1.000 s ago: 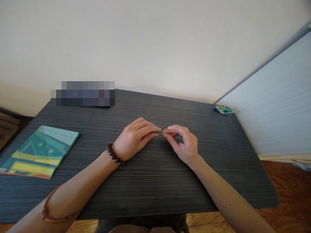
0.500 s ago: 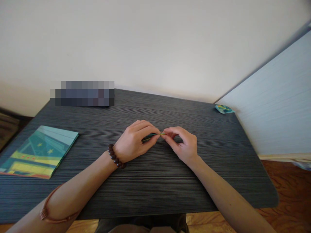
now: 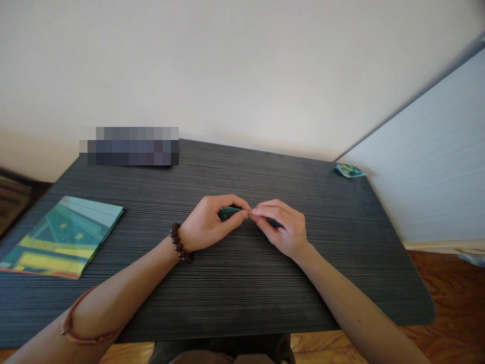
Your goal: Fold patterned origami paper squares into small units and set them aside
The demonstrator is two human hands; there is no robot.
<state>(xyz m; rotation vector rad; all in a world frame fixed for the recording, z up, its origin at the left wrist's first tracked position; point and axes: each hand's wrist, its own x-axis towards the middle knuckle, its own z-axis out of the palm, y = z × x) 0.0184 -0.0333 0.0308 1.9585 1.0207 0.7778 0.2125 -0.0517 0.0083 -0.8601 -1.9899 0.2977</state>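
A small piece of folded patterned paper (image 3: 229,213), green with a yellow mark, is held above the middle of the dark table (image 3: 242,293). My left hand (image 3: 212,222) pinches it between thumb and fingers, and most of the paper shows inside the curve of that hand. Fingertips of my right hand (image 3: 282,225) are closed at the paper's right end, touching or almost touching the left fingertips. How the paper is folded at the fingertips is too small to make out.
At the table's left lies a flat stack of green and yellow patterned sheets (image 3: 68,237). A crumpled piece of similar paper (image 3: 350,170) rests at the far right corner. A blurred-out object (image 3: 131,149) stands at the back left, by the wall (image 3: 242,65). A pale panel (image 3: 435,151) borders the right side.
My left hand has rolled slightly, so more of the paper's green face shows. My right fingers have closed in over the paper's tip, against the left fingertips.
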